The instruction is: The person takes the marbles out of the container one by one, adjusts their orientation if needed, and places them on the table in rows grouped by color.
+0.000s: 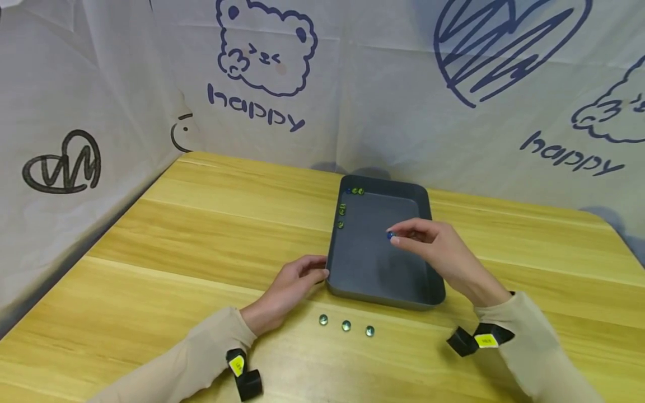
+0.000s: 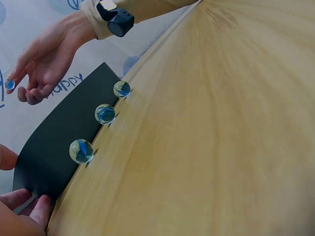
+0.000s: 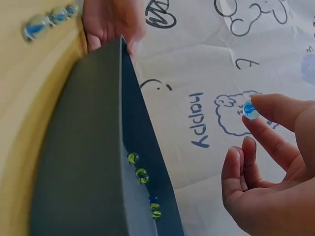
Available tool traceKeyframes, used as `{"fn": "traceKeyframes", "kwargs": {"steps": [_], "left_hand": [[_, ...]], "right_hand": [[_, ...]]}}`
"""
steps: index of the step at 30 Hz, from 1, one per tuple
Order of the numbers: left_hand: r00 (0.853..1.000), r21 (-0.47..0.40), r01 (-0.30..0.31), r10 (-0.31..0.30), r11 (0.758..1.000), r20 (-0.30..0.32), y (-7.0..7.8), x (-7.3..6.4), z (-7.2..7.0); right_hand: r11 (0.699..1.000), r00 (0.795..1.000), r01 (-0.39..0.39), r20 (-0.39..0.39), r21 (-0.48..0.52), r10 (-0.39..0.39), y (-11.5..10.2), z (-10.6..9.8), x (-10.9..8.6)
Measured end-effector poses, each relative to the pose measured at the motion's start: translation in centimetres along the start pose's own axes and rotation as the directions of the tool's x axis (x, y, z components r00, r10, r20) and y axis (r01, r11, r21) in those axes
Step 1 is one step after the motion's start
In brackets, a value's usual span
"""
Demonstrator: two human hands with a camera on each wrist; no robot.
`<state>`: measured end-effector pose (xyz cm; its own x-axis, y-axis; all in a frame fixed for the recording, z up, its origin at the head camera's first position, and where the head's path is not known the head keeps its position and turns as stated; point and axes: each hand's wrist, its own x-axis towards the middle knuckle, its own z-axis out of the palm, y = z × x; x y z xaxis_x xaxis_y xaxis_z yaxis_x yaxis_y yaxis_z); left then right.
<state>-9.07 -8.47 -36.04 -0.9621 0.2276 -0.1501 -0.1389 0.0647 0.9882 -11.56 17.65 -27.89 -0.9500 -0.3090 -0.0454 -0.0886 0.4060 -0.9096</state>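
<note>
Between the thumb and index finger of my right hand (image 1: 443, 252), a clear marble with blue inside (image 3: 250, 110) is pinched. That hand is over the right half of a dark grey rectangular tray (image 1: 373, 246), its other fingers loosely bent in the right wrist view. My left hand (image 1: 284, 291) holds the tray at its left side near the front corner, thumb and fingertips against the wall. Inside the tray, several yellow-green marbles (image 1: 341, 211) and one dark blue marble (image 1: 348, 191) lie along the left wall and far left corner.
Three clear marbles with blue-green inside (image 1: 346, 325) lie in a row on the wooden table (image 1: 176, 268), just in front of the tray. White cloth (image 1: 383, 101) with drawings and lettering hangs behind the table and at its left.
</note>
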Motion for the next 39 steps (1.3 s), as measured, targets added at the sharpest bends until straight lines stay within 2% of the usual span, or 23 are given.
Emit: {"fn": "traceKeyframes", "kwargs": {"steps": [12,22,33,39], "left_hand": [[1.000,0.009,-0.003,0.003,1.000,0.003,0.2,-0.1,-0.1],[1.000,0.012,0.003,-0.003,1.000,-0.002,0.2,-0.2,0.0],[1.000,0.004,0.005,-0.005,1.000,0.007,0.1,-0.1,0.0],[1.000,0.002,0.007,-0.007,1.000,0.003,0.1,-0.1,-0.1]], "right_hand": [[0.998,0.996,0.055,-0.069,-0.039,-0.057,0.0,0.6,-2.4],[0.998,0.999,-0.008,-0.036,-0.060,0.006,0.7,0.9,-3.9],[1.000,1.000,0.003,0.018,0.018,-0.004,1.8,1.3,-5.7],[1.000,1.000,-0.002,0.027,0.021,0.001,2.1,1.3,-6.4]]}}
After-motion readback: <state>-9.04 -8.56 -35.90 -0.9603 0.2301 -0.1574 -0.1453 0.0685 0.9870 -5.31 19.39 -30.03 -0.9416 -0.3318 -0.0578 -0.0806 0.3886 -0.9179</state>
